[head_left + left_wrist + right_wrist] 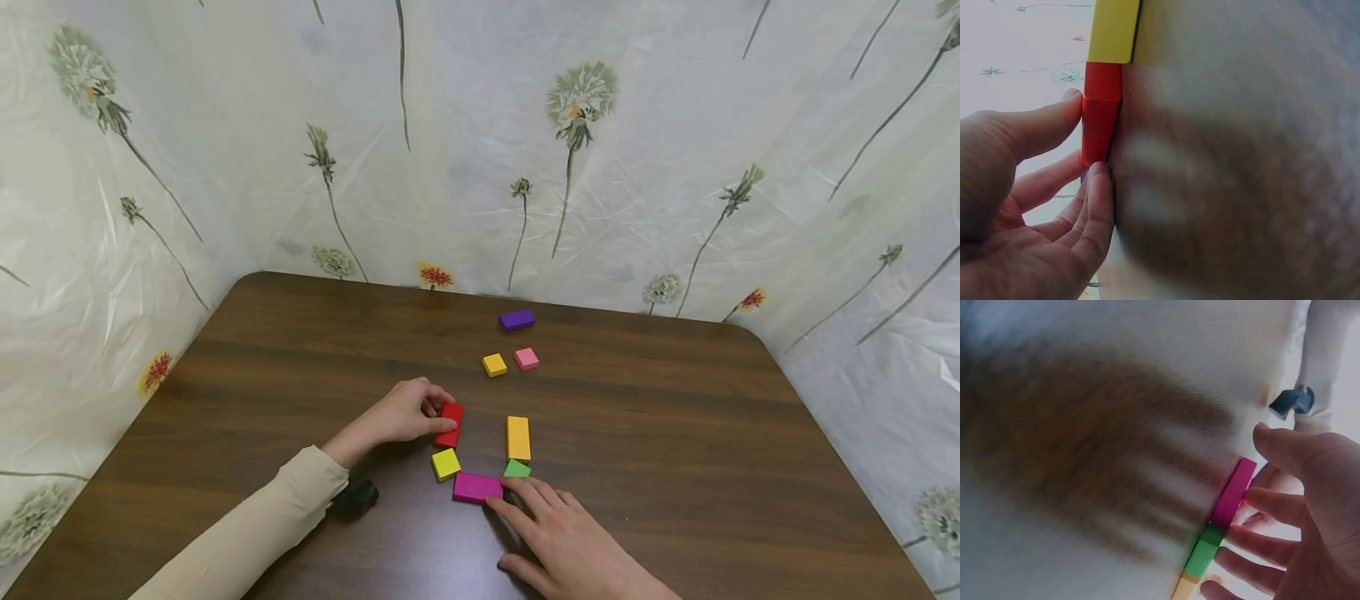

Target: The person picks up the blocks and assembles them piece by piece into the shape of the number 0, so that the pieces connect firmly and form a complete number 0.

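Note:
My left hand point(411, 410) pinches a red rectangular block point(450, 426) between thumb and fingers on the table. In the left wrist view, the red block point(1102, 115) appears end to end with a yellow block point(1113, 31). That yellow square block point(446, 464) lies just below the red one in the head view. With fingers spread, my right hand point(564, 533) rests its fingertips at a magenta rectangular block point(477, 487) and a green block point(517, 469). The right wrist view shows the magenta block point(1233, 492) against the green block point(1204, 550). An orange-yellow rectangular block point(518, 438) stands beyond the green one.
Farther back on the brown wooden table point(637, 400) lie a small orange-yellow block point(494, 365), a pink block point(527, 358) and a purple block point(517, 320). A black device point(356, 498) is at the left wrist. A flower-patterned curtain point(465, 167) surrounds the table's far side.

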`<state>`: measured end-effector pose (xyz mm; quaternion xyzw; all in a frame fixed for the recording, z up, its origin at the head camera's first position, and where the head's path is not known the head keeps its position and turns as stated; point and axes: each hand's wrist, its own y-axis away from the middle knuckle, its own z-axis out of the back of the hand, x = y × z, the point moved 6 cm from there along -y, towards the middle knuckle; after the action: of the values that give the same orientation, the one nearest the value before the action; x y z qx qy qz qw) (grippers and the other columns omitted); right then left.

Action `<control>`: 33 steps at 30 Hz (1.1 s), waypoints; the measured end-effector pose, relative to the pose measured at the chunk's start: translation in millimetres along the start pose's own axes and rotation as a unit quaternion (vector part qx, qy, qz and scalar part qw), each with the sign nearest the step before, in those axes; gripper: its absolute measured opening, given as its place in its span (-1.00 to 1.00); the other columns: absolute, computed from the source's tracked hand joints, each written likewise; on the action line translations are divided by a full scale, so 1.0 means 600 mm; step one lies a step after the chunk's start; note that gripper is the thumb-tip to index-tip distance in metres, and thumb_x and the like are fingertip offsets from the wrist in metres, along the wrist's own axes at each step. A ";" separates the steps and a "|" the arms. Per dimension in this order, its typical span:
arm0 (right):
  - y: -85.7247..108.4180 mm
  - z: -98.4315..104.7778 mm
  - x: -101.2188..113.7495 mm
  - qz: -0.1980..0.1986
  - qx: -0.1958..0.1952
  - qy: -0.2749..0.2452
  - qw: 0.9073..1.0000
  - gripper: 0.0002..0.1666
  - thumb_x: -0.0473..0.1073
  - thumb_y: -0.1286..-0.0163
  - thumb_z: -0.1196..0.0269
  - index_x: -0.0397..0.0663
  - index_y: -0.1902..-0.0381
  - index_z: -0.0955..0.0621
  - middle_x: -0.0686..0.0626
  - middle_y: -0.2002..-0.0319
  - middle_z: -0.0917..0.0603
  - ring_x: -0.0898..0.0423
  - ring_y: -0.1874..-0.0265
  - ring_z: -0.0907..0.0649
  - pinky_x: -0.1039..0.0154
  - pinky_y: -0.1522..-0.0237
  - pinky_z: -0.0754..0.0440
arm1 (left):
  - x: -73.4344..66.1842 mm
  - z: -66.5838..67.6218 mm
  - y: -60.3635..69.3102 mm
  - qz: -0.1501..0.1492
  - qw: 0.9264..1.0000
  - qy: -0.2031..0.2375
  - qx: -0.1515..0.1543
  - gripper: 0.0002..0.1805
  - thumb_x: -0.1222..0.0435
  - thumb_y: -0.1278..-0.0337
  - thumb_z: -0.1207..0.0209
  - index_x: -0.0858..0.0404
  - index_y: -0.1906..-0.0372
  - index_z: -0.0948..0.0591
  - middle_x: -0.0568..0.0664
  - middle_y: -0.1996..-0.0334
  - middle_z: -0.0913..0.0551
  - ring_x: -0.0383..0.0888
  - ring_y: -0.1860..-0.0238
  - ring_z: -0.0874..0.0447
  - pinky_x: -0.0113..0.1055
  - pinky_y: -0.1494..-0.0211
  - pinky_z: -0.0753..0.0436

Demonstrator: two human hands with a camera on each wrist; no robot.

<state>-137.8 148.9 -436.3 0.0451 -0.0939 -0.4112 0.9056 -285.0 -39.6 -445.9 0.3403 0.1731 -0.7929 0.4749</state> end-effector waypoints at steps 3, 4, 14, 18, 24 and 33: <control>0.001 0.001 0.000 -0.001 0.000 -0.001 1.000 -0.16 0.48 -0.36 0.02 0.16 -0.42 -0.39 -0.05 -0.30 -0.40 -0.02 -0.18 -0.46 -0.07 -0.04 -0.53 | -0.004 0.001 0.001 -0.001 1.000 0.001 0.002 -0.64 0.25 -0.07 -0.40 0.28 0.01 -0.70 -0.07 0.29 -0.58 -0.17 0.27 -0.53 -0.32 0.18 -0.53; 0.001 0.001 0.000 -0.002 0.001 -0.001 1.000 -0.16 0.48 -0.36 0.02 0.16 -0.42 -0.39 -0.04 -0.30 -0.40 -0.02 -0.18 -0.46 -0.07 -0.04 -0.53 | -0.005 0.001 0.002 0.000 1.000 0.003 0.002 -0.64 0.25 -0.07 -0.40 0.28 0.01 -0.70 -0.07 0.29 -0.58 -0.17 0.27 -0.53 -0.32 0.18 -0.53; 0.001 0.001 0.000 0.002 -0.001 0.000 1.000 -0.16 0.49 -0.36 0.03 0.17 -0.42 -0.39 -0.04 -0.31 -0.39 -0.02 -0.18 -0.46 -0.07 -0.03 -0.53 | -0.006 0.003 0.004 -0.002 1.000 -0.003 0.002 -0.64 0.24 -0.08 -0.40 0.26 0.01 -0.71 -0.07 0.29 -0.57 -0.16 0.27 -0.51 -0.33 0.18 -0.52; 0.001 0.001 0.002 0.007 -0.008 0.006 1.000 -0.17 0.47 -0.37 0.02 0.15 -0.42 -0.38 -0.05 -0.31 -0.39 -0.02 -0.19 -0.46 -0.06 -0.04 -0.53 | -0.005 0.002 0.005 -0.001 1.000 -0.001 0.003 -0.64 0.24 -0.08 -0.40 0.25 0.01 -0.71 -0.08 0.29 -0.55 -0.17 0.27 -0.51 -0.33 0.18 -0.52; 0.002 0.002 0.000 0.001 0.003 -0.002 1.000 -0.15 0.49 -0.35 0.03 0.17 -0.42 -0.38 -0.05 -0.31 -0.39 -0.03 -0.18 -0.47 -0.07 -0.03 -0.54 | -0.004 0.000 0.004 -0.004 1.000 0.001 0.002 -0.64 0.24 -0.08 -0.40 0.26 0.01 -0.71 -0.08 0.29 -0.55 -0.17 0.27 -0.52 -0.34 0.19 -0.53; 0.000 0.002 0.000 -0.002 0.002 -0.005 1.000 -0.16 0.48 -0.37 0.04 0.17 -0.42 -0.38 -0.05 -0.32 -0.39 -0.03 -0.20 -0.46 -0.07 -0.06 -0.52 | -0.002 0.004 0.012 -0.025 1.000 0.008 -0.007 -0.62 0.20 -0.14 -0.36 0.26 -0.04 -0.68 -0.04 0.24 -0.53 -0.18 0.26 -0.53 -0.31 0.15 -0.52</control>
<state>-137.9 149.1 -435.3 0.0450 -0.0991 -0.4127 0.9043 -279.1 -43.7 -442.8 0.3392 0.1911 -0.8005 0.4557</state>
